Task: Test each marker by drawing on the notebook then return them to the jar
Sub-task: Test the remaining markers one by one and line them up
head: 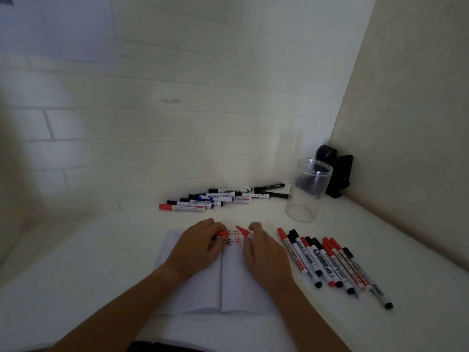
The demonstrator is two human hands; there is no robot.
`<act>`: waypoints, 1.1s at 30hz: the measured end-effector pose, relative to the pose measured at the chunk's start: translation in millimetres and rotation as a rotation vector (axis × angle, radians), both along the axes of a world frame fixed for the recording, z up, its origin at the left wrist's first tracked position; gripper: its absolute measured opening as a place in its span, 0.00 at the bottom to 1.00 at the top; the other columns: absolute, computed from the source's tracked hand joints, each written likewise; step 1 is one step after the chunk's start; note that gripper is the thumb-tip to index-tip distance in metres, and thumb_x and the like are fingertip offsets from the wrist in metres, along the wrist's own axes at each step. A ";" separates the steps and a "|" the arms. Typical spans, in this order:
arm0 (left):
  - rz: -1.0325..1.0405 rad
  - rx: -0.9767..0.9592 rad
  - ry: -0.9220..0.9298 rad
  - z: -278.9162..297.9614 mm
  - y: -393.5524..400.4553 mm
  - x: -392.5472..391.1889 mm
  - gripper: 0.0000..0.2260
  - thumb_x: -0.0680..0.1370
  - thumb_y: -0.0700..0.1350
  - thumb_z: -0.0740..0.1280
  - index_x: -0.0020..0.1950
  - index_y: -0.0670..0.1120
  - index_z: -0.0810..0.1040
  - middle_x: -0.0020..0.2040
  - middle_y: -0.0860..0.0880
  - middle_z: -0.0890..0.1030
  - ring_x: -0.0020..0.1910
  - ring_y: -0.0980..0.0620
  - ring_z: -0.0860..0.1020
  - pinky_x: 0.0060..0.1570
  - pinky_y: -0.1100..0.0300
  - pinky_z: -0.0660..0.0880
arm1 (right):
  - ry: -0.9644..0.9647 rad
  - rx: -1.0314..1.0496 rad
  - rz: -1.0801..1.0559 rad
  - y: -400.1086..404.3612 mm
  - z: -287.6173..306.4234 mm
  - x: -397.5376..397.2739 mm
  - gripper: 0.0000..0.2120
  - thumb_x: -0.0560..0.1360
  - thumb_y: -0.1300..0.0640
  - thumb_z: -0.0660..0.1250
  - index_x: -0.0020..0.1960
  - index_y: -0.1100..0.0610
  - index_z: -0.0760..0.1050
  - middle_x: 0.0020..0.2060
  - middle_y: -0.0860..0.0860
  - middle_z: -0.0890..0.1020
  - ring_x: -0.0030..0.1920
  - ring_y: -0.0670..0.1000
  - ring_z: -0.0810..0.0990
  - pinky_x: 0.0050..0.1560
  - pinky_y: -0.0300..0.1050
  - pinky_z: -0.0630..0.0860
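Notebook (193,288) centre — markers (332,262) right, jar (308,189) behind them

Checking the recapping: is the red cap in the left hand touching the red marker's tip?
Apart. The head view shows notebook page between the red cap and the red marker.

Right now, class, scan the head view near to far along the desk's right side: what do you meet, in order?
Row of markers beside the notebook → clear jar → black object in the corner.
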State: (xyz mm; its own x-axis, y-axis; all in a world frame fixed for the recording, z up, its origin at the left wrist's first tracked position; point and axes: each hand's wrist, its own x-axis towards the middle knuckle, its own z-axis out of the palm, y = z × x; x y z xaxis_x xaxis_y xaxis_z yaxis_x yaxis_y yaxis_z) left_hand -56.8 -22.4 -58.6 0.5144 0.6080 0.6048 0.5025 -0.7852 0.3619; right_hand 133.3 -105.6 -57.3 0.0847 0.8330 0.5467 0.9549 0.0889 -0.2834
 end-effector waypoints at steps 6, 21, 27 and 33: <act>0.100 0.008 0.059 -2.0 3.1 -5.0 0.14 0.76 0.57 0.60 0.52 0.54 0.83 0.47 0.57 0.78 0.48 0.58 0.74 0.48 0.59 0.76 | 0.014 0.022 -0.051 1.4 3.7 2.3 0.19 0.78 0.64 0.61 0.66 0.49 0.73 0.53 0.50 0.75 0.37 0.45 0.74 0.32 0.37 0.75; 0.030 -0.109 0.117 -3.5 -2.3 -7.5 0.17 0.75 0.57 0.61 0.60 0.53 0.76 0.58 0.56 0.75 0.57 0.57 0.73 0.58 0.50 0.73 | 0.198 0.162 -0.055 1.4 0.0 11.5 0.12 0.78 0.64 0.65 0.59 0.53 0.78 0.51 0.47 0.76 0.36 0.43 0.74 0.35 0.34 0.69; 0.001 -0.288 0.436 0.6 -7.0 -10.2 0.45 0.68 0.81 0.49 0.80 0.58 0.59 0.81 0.55 0.56 0.79 0.55 0.53 0.78 0.50 0.50 | 0.234 0.231 -0.015 -0.4 4.7 9.6 0.14 0.78 0.59 0.62 0.61 0.52 0.78 0.50 0.44 0.76 0.41 0.43 0.75 0.39 0.45 0.78; -0.042 -0.373 0.463 -0.2 7.9 -15.8 0.43 0.68 0.79 0.56 0.79 0.63 0.57 0.81 0.55 0.54 0.80 0.55 0.49 0.78 0.47 0.43 | 0.251 0.309 -0.001 -2.9 9.9 10.4 0.21 0.78 0.56 0.53 0.66 0.52 0.77 0.56 0.46 0.79 0.47 0.42 0.77 0.48 0.44 0.77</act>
